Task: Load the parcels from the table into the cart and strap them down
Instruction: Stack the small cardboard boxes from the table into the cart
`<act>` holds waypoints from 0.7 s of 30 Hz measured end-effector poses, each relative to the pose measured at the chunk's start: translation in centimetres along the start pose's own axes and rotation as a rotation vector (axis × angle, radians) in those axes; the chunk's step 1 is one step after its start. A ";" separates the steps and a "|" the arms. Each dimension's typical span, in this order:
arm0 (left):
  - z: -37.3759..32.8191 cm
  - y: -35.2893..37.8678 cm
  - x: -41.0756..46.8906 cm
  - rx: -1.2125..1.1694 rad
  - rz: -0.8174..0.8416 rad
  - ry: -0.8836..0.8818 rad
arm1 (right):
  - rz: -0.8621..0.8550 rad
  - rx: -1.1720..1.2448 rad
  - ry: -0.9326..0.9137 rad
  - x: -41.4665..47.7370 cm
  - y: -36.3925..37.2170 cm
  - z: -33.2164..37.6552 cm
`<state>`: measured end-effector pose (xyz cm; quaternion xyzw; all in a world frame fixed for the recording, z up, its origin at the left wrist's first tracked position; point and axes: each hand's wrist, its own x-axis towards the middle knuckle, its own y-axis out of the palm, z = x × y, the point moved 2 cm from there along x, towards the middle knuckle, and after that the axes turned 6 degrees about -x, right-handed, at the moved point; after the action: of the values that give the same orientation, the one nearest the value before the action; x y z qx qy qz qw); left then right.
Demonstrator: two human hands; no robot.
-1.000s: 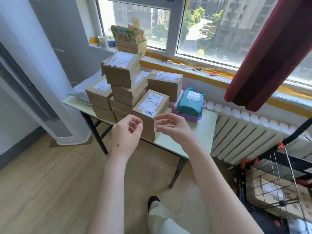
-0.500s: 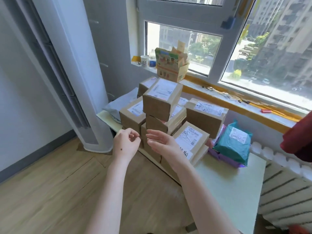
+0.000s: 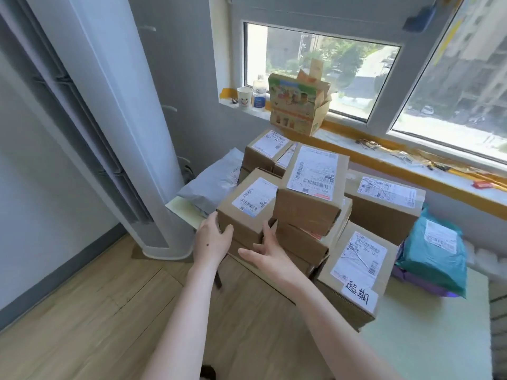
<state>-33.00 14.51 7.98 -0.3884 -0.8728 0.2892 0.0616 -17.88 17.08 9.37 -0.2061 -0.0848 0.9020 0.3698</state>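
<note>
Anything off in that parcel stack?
The top box sits twisted and overhangs the box under it, whose top edge shows something red and white poking out. The front-right box has an extra handwritten sticker. Nothing has spilled.

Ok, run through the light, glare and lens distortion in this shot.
Head view: hard daylight through the white-framed window washes out the street outside; head view: the wide lens bows the tall white air-conditioner column; head view: label print on the brown cardboard parcel gripped by the left hand is soft, unreadable.
</note>
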 end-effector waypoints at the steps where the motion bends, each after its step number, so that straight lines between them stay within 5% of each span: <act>1: 0.4 0.0 1.3 0.005 0.038 -0.002 | -0.029 -0.017 0.016 0.4 0.5 0.0; 11: 2.9 0.3 10.8 -0.060 0.470 0.102 | -0.440 0.050 0.237 3.9 3.6 0.5; 21: 4.3 0.3 10.6 -0.598 0.546 -0.167 | -0.617 0.051 0.354 5.3 4.0 1.4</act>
<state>-41.58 20.28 3.05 -0.5816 -0.7852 0.0591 -0.2041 -24.38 17.96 7.81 -0.3144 -0.0550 0.6999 0.6390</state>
